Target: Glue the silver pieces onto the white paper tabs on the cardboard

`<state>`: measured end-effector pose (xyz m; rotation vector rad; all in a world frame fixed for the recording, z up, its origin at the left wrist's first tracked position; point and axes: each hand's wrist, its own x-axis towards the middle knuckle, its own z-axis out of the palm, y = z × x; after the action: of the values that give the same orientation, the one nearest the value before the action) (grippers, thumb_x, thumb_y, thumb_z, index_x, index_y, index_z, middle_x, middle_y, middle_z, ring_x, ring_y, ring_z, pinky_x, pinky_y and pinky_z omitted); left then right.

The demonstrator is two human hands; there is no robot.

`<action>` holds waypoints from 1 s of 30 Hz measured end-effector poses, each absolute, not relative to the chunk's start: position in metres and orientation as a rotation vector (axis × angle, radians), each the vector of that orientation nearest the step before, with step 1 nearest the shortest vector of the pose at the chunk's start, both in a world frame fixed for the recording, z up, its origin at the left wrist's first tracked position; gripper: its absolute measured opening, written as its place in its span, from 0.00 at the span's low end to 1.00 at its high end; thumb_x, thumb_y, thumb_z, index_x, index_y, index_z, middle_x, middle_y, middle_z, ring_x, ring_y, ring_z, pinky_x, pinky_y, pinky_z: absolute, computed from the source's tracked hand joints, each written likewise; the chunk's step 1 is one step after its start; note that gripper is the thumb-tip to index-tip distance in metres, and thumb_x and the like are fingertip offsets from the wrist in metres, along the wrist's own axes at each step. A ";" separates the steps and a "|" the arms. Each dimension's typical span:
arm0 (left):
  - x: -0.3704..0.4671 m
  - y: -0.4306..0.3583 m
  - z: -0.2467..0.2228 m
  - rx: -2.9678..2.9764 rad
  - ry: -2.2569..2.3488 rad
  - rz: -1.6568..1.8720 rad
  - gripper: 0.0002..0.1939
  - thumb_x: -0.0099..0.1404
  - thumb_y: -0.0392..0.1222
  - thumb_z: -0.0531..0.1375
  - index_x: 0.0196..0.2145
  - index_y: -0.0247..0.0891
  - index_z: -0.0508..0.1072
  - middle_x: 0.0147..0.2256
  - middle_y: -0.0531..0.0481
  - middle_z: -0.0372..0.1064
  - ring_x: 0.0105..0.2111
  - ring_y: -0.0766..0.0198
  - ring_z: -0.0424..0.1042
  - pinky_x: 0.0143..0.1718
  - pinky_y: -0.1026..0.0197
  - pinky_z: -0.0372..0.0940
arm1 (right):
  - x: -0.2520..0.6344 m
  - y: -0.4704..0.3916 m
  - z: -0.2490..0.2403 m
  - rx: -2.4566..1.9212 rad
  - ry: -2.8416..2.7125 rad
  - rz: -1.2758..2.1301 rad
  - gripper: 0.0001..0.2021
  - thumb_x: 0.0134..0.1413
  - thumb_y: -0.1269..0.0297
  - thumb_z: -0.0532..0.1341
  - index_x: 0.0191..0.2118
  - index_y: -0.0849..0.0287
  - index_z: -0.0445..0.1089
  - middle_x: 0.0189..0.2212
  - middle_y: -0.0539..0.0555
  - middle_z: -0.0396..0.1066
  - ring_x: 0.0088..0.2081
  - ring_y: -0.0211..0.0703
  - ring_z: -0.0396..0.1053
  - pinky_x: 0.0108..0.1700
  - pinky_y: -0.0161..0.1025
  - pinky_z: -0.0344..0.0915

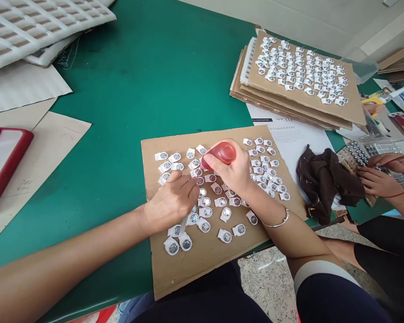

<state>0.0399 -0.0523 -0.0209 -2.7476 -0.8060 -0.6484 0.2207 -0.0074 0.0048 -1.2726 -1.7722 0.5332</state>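
A cardboard sheet [182, 273] lies at the table's front edge, bearing many small white tags with round metallic centres [225, 236]. Above its middle, my right hand [234, 168] is wrapped round a translucent red squeeze bulb [225, 152], whose tip is hidden by my fingers. My left hand [171, 202] is closed just left of it, over the tags. A thin pale stick [183, 225] shows below my left palm, running down between two tags; its upper end is hidden in the hand.
Back right, stacked cardboard sheets [239, 87] carry more tags. A brown zippered cloth [316, 179] lies right, near another person's hands [379, 181]. At left are a red-edged phone [11, 166], papers [54, 148] and a white lattice tray [47, 27].
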 end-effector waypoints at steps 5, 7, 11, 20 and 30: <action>0.040 -0.052 -0.020 -2.757 -0.797 -0.645 0.08 0.61 0.25 0.54 0.27 0.28 0.71 0.27 0.42 0.70 0.29 0.57 0.67 0.32 0.54 0.63 | 0.221 -0.007 0.006 -1.272 -1.753 0.531 0.14 0.47 0.52 0.64 0.32 0.56 0.66 0.28 0.51 0.74 0.30 0.40 0.71 0.35 0.40 0.70; 0.040 -0.052 -0.020 -2.758 -0.794 -0.643 0.08 0.61 0.25 0.54 0.27 0.28 0.71 0.27 0.42 0.70 0.30 0.57 0.67 0.32 0.54 0.63 | 0.221 -0.007 0.006 -1.270 -1.749 0.533 0.13 0.47 0.53 0.64 0.32 0.56 0.66 0.27 0.50 0.74 0.30 0.40 0.71 0.34 0.40 0.69; 0.039 -0.053 -0.021 -2.763 -0.803 -0.629 0.09 0.62 0.25 0.53 0.28 0.29 0.71 0.27 0.42 0.70 0.30 0.57 0.67 0.33 0.53 0.63 | 0.222 -0.007 0.005 -1.264 -1.758 0.532 0.13 0.47 0.52 0.64 0.33 0.56 0.65 0.28 0.50 0.74 0.31 0.40 0.72 0.34 0.40 0.70; 0.039 -0.052 -0.025 -2.758 -0.804 -0.639 0.06 0.61 0.26 0.56 0.29 0.28 0.71 0.28 0.42 0.70 0.29 0.58 0.66 0.32 0.53 0.63 | 0.223 -0.007 0.004 -1.272 -1.809 0.452 0.16 0.48 0.49 0.63 0.32 0.56 0.65 0.28 0.51 0.72 0.31 0.39 0.71 0.35 0.40 0.70; 0.038 -0.051 -0.026 -2.773 -0.808 -0.684 0.07 0.63 0.27 0.53 0.30 0.28 0.70 0.30 0.41 0.71 0.31 0.58 0.67 0.33 0.54 0.63 | 0.222 -0.010 0.008 -1.235 -1.817 0.466 0.14 0.46 0.54 0.65 0.33 0.56 0.64 0.28 0.50 0.72 0.30 0.37 0.70 0.34 0.37 0.69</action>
<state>0.0385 -0.0511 -0.0255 -2.7728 -0.8085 -0.6845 0.2221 -0.0097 0.0078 -1.2355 -1.8170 0.4659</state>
